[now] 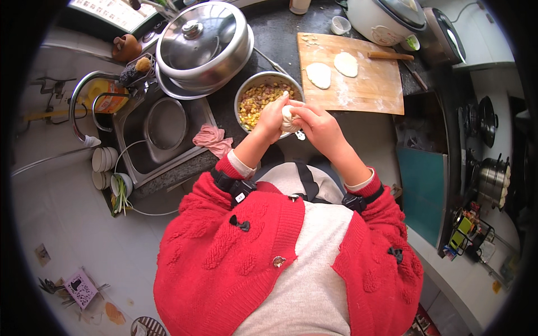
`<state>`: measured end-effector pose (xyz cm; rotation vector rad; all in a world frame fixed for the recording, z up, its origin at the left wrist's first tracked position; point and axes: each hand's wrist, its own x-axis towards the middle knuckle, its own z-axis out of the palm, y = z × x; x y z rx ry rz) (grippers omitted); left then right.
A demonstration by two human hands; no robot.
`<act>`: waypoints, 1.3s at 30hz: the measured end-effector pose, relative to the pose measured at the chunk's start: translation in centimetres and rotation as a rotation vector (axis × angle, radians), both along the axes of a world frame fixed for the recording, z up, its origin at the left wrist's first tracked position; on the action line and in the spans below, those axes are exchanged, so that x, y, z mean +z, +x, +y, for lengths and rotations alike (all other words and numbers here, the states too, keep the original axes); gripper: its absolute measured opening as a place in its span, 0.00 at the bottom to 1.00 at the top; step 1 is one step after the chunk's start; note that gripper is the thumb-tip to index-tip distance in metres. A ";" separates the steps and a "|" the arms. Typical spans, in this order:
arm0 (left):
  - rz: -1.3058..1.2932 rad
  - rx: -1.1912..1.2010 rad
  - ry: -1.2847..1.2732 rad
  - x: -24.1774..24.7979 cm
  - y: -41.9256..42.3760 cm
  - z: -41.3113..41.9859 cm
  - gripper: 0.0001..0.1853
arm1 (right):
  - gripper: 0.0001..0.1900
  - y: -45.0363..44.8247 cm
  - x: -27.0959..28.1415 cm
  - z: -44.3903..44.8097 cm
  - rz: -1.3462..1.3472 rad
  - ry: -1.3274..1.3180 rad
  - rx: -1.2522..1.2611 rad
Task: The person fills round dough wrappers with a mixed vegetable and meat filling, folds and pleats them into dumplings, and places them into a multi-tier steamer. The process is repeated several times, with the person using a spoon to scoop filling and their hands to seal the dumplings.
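Note:
My left hand (272, 116) cups a pleated dough bun (289, 119) over the near edge of a metal bowl (241, 93). The fingers of my right hand (316, 124) pinch the bun's gathered folds from the right. Inside the bowl lies a chopped filling (255, 102) with yellow kernels and pinkish bits. To the right, a floured wooden board (370, 92) carries two flat rounds of dough, one on the left (318, 75) and one a little farther back (346, 64). A wooden rolling pin (390, 56) rests across the board's right side.
A large lidded steel pot (201, 46) stands behind the bowl at the left. Nearer is a steel sink (138, 168) with a pink cloth (213, 140) on its rim. A white rice cooker (384, 21) and a small plastic cup (340, 25) stand behind the board.

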<state>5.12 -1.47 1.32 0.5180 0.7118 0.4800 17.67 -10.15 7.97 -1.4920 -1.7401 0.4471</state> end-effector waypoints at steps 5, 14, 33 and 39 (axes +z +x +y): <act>0.077 -0.160 0.074 1.8 3.4 -2.7 0.26 | 0.06 3.6 -0.8 -3.8 -0.023 0.000 -0.038; -0.504 -0.270 -0.242 3.6 13.5 -11.7 0.32 | 0.15 12.5 0.9 -16.3 0.194 0.053 -0.315; -0.089 0.028 -0.375 -2.5 21.3 -17.6 0.26 | 0.13 20.6 -4.1 -18.3 0.133 0.043 -0.065; -0.074 0.218 -0.322 -3.7 21.9 -11.3 0.26 | 0.27 20.9 -3.7 -11.8 -0.056 -0.095 -0.058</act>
